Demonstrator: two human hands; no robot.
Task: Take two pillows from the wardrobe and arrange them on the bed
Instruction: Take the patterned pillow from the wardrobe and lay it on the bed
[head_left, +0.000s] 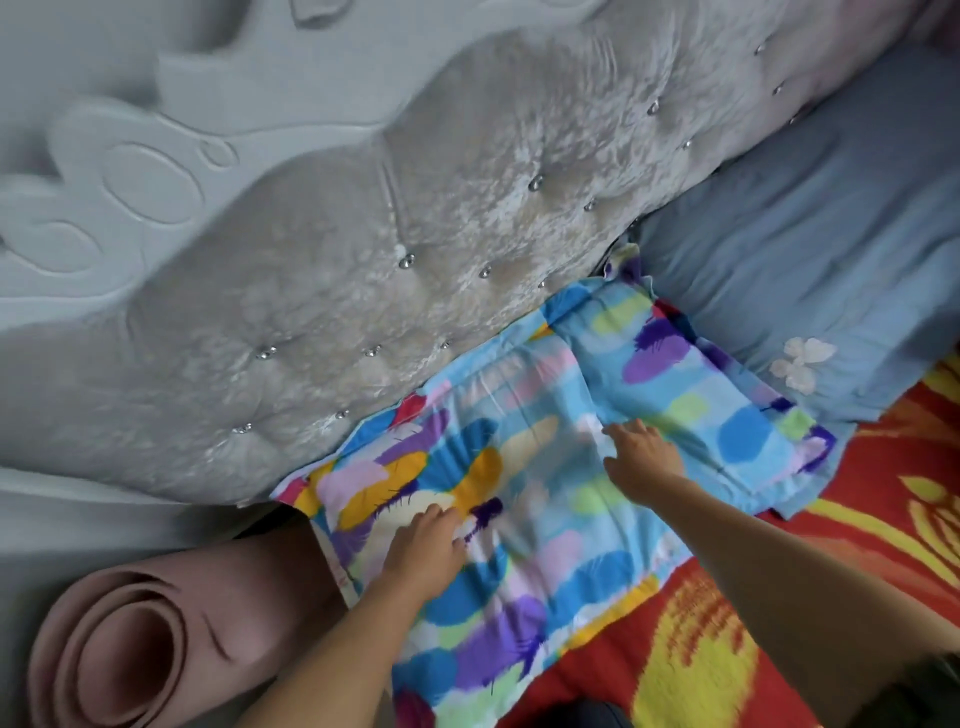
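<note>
A multicoloured feather-print pillow (545, 467) lies flat on the bed against the tufted headboard (415, 249). My left hand (426, 551) rests palm down on its near left part, fingers spread. My right hand (644, 452) presses flat on its middle right, fingers apart. Neither hand grips the fabric. To the right, a plain blue pillow (800, 249) with a white butterfly patch lies against the headboard, touching the colourful pillow's far corner.
A red and yellow patterned bedspread (727, 623) covers the mattress under both pillows. A rolled pink mat (156, 639) stands beside the bed at the lower left. The carved grey headboard frame (130, 156) runs along the upper left.
</note>
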